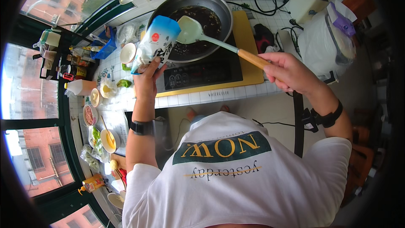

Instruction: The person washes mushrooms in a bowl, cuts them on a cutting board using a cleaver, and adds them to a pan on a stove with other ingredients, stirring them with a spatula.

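Observation:
A blue and white plastic packet [158, 39] that bears writing is gripped in my left hand [148, 74], over the near left rim of the wok. My right hand [284, 69] holds the wooden handle of a pale green spatula [190, 29]. The spatula's blade is above the dark liquid [202, 15] in the metal wok [228, 22], close beside the packet; whether the two touch I cannot tell. The wok stands on a black induction cooktop [202, 74]. The packet's opening and part of the wok's left side are hidden.
Left of the cooktop are a white bowl [127, 53], green pepper pieces [124, 83], a blue basket [106, 46] and a bottle [81, 87]. Farther along stand a bowl of minced meat [90, 115] and a bowl of yellow liquid [109, 141]. Black cables [269, 1] lie at the back right.

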Demonstrator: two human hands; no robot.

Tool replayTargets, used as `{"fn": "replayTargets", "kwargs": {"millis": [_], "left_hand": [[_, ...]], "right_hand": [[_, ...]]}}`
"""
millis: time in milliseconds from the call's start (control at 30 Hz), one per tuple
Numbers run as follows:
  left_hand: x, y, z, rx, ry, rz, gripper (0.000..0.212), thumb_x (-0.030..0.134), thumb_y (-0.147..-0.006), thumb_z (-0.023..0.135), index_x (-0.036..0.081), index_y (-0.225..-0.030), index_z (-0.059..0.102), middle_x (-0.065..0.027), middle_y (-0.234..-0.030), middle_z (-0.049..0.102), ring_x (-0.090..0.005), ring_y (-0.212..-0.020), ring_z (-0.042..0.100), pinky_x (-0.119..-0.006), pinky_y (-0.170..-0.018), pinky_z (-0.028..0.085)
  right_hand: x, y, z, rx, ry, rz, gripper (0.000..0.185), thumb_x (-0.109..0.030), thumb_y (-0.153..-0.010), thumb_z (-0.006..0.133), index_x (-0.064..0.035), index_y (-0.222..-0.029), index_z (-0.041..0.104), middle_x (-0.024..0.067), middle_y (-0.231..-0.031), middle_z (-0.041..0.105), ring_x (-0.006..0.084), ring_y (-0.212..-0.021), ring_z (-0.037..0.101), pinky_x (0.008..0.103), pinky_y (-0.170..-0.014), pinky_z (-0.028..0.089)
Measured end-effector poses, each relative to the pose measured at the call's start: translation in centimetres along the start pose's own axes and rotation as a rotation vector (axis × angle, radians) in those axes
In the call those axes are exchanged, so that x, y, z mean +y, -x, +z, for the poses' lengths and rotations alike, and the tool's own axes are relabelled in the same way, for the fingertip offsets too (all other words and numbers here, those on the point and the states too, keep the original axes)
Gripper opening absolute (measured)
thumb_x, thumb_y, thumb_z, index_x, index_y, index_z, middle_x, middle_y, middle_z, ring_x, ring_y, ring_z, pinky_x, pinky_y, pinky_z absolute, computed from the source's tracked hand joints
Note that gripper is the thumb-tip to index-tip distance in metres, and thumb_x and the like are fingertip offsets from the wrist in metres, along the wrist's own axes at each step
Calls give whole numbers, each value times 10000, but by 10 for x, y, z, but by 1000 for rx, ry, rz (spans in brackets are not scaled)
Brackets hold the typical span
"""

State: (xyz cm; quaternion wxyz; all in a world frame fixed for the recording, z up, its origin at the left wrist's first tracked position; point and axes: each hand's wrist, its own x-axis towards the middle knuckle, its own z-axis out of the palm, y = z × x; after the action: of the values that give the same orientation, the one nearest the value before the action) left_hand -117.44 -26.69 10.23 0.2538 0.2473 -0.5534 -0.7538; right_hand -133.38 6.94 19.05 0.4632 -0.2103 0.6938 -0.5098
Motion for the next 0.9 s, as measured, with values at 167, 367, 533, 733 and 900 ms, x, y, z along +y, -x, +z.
{"fn": "replayTargets", "kwargs": {"millis": [167, 367, 533, 733, 900], "left_hand": [[-2, -1, -1, 17, 34, 34, 600, 48, -800, 700, 90, -1323, 410, -89, -1139, 593, -214, -1011, 611, -341, -747, 586], [-2, 1, 0, 26, 2, 30, 631, 39, -796, 701, 102, -1339, 385, -91, -1139, 592, -213, -1012, 609, -347, -742, 592], [-5, -2, -8, -2, 32, -3, 463, 70, -844, 657, 81, -1272, 482, -79, -1103, 619, -197, -1014, 609, -379, -802, 579], [-5, -3, -4, 30, 17, 7, 515, 40, -802, 692, 65, -1266, 471, -87, -1116, 603, -207, -1009, 610, -360, -744, 597], [-3, -1, -1, 10, 54, -6, 470, 55, -812, 684, 60, -1243, 496, -91, -1105, 609, -209, -1006, 611, -366, -753, 595]], "right_hand": [[1, -1, 1, -3, -21, 25, 396, -99, -929, 487, 35, -1300, 455, -6, -666, 495, 7, -409, 374, 178, -342, 291], [2, -2, -2, -12, -21, 32, 411, -116, -938, 479, 19, -1323, 434, -14, -672, 491, -2, -421, 373, 161, -357, 320], [3, -2, -4, -19, -11, 19, 410, -118, -941, 479, 23, -1323, 431, -10, -673, 492, -2, -422, 373, 162, -358, 322], [3, 0, -6, -12, -35, 39, 417, -116, -941, 479, 22, -1331, 424, -8, -679, 494, -2, -422, 371, 162, -358, 318], [4, -1, -8, -20, -14, 32, 417, -118, -941, 480, 25, -1329, 423, -8, -681, 495, -2, -422, 369, 162, -356, 315]]}}
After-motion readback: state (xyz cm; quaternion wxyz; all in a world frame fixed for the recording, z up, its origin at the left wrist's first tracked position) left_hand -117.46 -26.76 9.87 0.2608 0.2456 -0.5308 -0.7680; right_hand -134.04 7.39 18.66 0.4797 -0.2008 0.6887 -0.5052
